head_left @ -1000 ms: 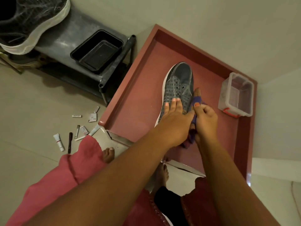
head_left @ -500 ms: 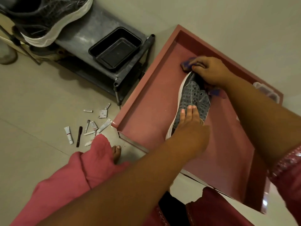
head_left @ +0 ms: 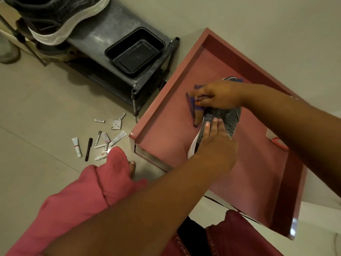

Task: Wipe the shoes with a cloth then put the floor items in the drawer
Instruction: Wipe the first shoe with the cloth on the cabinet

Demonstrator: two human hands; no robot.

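Note:
A grey mesh shoe [head_left: 230, 119] with a white sole lies on the red-brown drawer top [head_left: 166, 130]. My left hand [head_left: 214, 143] presses down on the shoe's middle, fingers flat over the laces. My right hand [head_left: 217, 95] grips a purple and orange cloth [head_left: 195, 109] against the shoe's left side, near the toe. Most of the shoe is hidden under both hands. Several small tubes and a black pen [head_left: 88, 148] lie scattered on the floor to the left.
A black shoe rack [head_left: 103, 34] stands at the upper left with a black tray [head_left: 134, 50] and a dark sneaker [head_left: 60, 17] on it. A clear box with a red latch [head_left: 276, 141] peeks out under my right forearm. My bare foot [head_left: 132, 168] rests by the drawer corner.
My right hand has drawn the cloth from the toe tip round to the shoe's left side. My left hand still holds the shoe down. The view has shifted slightly.

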